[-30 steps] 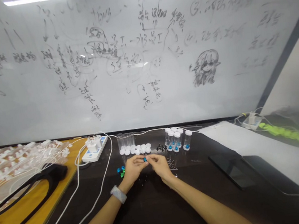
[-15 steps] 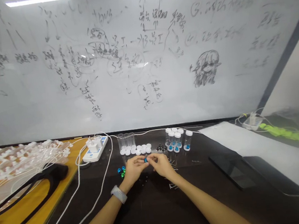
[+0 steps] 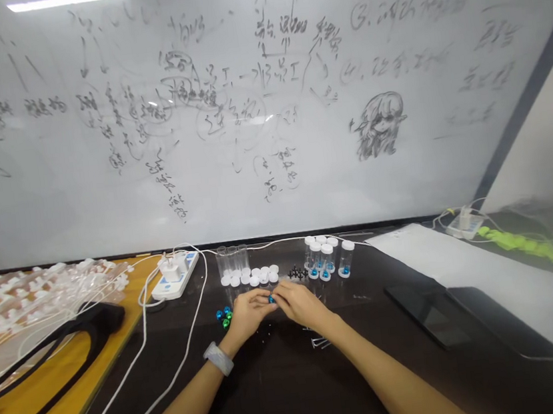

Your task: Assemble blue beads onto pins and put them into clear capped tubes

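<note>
My left hand (image 3: 248,311) and my right hand (image 3: 298,304) meet fingertip to fingertip over the dark table (image 3: 278,381), both pinched on one small blue ball (image 3: 270,298). A grey watch (image 3: 218,358) is on my left wrist. Left of my left hand lie a few loose blue and green balls (image 3: 224,316). Behind my hands stand empty clear tubes (image 3: 231,261), a row of white caps (image 3: 255,277), small black connector pieces (image 3: 297,273) and capped tubes with blue balls inside (image 3: 326,258). Thin metal pins (image 3: 318,343) lie under my right wrist.
A white power strip (image 3: 176,274) with white cables (image 3: 176,374) sits at the back left. On the orange surface lie a black strap (image 3: 56,341) and bags of white parts (image 3: 30,294). To the right are a dark tablet (image 3: 431,315), white sheet (image 3: 492,281) and green object (image 3: 538,245).
My hands stay joined on the blue ball. My right hand has shifted slightly, uncovering pins on the table beneath the wrist.
</note>
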Tool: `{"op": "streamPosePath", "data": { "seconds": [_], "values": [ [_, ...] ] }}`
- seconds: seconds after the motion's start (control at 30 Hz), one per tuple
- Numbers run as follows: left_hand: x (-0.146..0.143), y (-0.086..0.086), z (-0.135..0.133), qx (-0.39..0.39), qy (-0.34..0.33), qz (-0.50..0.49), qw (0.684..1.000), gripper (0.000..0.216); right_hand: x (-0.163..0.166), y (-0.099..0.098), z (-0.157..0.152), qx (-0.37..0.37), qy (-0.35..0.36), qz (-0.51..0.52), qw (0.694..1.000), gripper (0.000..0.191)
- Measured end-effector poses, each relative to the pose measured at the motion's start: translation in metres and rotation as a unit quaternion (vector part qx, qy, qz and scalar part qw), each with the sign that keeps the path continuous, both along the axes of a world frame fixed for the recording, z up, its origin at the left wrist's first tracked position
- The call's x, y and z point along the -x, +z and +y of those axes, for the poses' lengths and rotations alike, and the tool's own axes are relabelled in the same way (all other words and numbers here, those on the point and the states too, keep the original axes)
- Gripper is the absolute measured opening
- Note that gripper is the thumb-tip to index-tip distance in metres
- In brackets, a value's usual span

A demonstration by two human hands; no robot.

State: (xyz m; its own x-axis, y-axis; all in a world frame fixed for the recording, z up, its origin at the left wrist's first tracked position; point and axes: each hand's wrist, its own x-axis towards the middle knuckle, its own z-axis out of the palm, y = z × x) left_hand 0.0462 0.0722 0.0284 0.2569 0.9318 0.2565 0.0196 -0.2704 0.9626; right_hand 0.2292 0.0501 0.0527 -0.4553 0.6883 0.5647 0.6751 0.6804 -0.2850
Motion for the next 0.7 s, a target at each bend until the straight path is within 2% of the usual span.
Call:
{"op": "streamPosePath", "data": {
  "seconds": [0.13,0.37,0.53,0.6,0.7],
  "values": [
    [-0.001,0.003,-0.001,0.018,0.006,-0.019,1.000,0.038,0.003,-0.004,0.001,-0.022,-0.033,-0.054,0.998,0.020],
    [0.001,0.001,0.000,0.033,0.009,-0.034,0.999,0.041,0.007,-0.007,0.005,0.048,0.001,0.077,0.996,0.023],
    [0.000,0.002,-0.002,0.044,0.002,-0.044,0.998,0.039,-0.015,0.007,0.008,0.095,-0.008,0.114,0.989,0.018],
    [-0.001,0.003,-0.003,0.046,-0.003,-0.044,0.998,0.039,-0.036,0.013,0.009,0.149,0.013,0.094,0.984,0.012],
    [-0.001,0.003,-0.003,0.055,-0.007,-0.045,0.997,0.039,-0.068,0.017,0.011,0.286,0.073,0.046,0.954,0.003]
  ]
}}
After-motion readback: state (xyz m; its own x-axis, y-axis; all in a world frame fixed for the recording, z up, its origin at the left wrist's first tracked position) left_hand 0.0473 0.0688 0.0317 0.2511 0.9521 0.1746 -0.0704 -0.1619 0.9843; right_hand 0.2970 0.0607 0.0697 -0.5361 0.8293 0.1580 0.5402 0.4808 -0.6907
